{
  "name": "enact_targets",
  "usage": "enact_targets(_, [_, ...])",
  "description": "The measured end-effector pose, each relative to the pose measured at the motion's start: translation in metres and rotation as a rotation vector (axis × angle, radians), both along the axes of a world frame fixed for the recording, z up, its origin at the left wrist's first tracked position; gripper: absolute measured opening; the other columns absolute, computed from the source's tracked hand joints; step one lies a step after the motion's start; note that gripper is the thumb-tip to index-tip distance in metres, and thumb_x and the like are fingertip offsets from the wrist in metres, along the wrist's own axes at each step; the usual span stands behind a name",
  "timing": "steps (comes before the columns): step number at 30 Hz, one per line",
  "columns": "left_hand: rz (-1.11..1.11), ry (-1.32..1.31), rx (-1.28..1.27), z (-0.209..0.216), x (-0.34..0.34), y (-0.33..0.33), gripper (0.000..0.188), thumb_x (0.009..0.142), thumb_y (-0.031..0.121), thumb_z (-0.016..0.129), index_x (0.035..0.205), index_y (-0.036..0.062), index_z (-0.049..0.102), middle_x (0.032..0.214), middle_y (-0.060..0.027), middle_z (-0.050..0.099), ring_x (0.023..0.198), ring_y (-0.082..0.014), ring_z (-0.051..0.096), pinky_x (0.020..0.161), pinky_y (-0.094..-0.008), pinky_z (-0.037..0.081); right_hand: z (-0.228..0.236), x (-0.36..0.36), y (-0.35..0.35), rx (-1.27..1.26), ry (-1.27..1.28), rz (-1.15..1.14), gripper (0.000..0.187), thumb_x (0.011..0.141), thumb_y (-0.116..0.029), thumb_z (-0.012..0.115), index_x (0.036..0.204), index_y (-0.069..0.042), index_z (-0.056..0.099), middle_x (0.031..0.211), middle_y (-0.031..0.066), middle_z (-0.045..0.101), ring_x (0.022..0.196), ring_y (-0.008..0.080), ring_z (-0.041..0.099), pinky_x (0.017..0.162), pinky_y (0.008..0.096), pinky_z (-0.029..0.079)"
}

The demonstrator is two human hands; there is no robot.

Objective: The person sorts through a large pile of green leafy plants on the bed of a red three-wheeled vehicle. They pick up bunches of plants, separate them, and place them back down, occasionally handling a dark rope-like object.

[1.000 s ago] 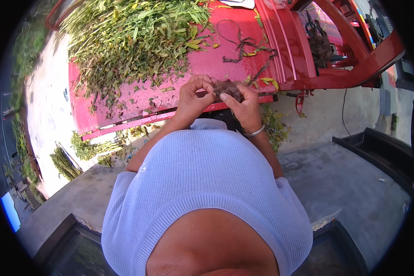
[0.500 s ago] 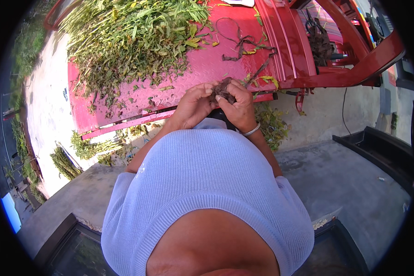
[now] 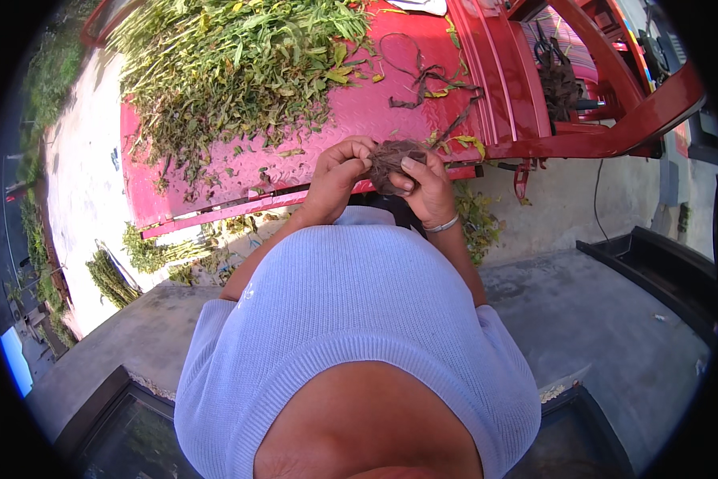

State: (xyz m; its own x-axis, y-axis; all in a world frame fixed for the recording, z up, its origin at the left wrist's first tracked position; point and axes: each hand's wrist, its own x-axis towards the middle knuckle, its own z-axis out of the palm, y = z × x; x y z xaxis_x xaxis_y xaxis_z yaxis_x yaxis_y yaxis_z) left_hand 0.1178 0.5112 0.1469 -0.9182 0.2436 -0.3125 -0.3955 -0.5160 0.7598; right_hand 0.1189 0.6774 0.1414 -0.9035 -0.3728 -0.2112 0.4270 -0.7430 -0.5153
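Note:
Close in front of my body, a crumpled bundle of dark brown cloth strip [image 3: 395,164] is held between both hands. My left hand [image 3: 339,176] pinches its left edge with thumb and fingertips. The fingers of my right hand [image 3: 428,185], which has a bracelet at the wrist, are wrapped round its right side. From the bundle a long strip runs up and right onto the red metal bed [image 3: 351,112], where its loose, tangled end [image 3: 427,76] lies. A large heap of cut leafy green stalks [image 3: 239,64] covers the bed's left part.
Red metal rails [image 3: 606,144] and a post rise at the right, with more dark strips [image 3: 563,84] beyond them. A leafy bundle [image 3: 111,278] lies on the ground at left. More leaves [image 3: 477,223] are below the bed edge. A black trough-like frame [image 3: 654,267] stands at right.
The brown bundle looks larger and more spread between my hands. My left hand has drawn slightly leftward to its edge, and my right hand has turned and moved a little right.

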Motion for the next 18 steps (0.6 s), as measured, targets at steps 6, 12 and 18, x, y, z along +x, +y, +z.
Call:
enact_targets(6, [-0.090,-0.054,0.094,-0.006,-0.004,-0.003,0.002,0.078,0.005,0.052,0.076,0.0050,0.052,0.103,-0.0020,0.053,0.092,-0.0147,0.054,0.087,-0.0369,0.045,0.001,-0.005,0.000,1.007,0.655,-0.095,0.013,0.079,-0.005,0.060,0.089,0.004,0.061,0.079,0.0085,0.060,0.073,0.0174,0.058,0.068,0.0300,0.047])
enact_targets(12, [-0.132,0.015,0.071,-0.008,-0.005,-0.002,0.010,0.075,-0.002,0.049,0.081,0.0035,0.055,0.094,-0.0004,0.052,0.081,-0.0083,0.049,0.076,-0.0214,0.038,-0.013,0.003,-0.008,0.684,0.295,-0.262,0.008,0.086,-0.008,0.057,0.083,-0.001,0.059,0.067,0.0016,0.052,0.057,0.0087,0.047,0.052,0.0237,0.039])
enact_targets(18, [-0.113,0.108,-0.020,-0.015,-0.003,0.003,0.010,0.077,-0.002,0.050,0.083,0.0028,0.056,0.092,-0.0001,0.052,0.078,-0.0075,0.048,0.075,-0.0199,0.038,-0.003,-0.003,-0.009,0.379,-0.050,-0.292,0.022,0.092,-0.015,0.054,0.071,-0.008,0.049,0.062,-0.0041,0.043,0.048,0.0026,0.033,0.043,0.0180,0.027])
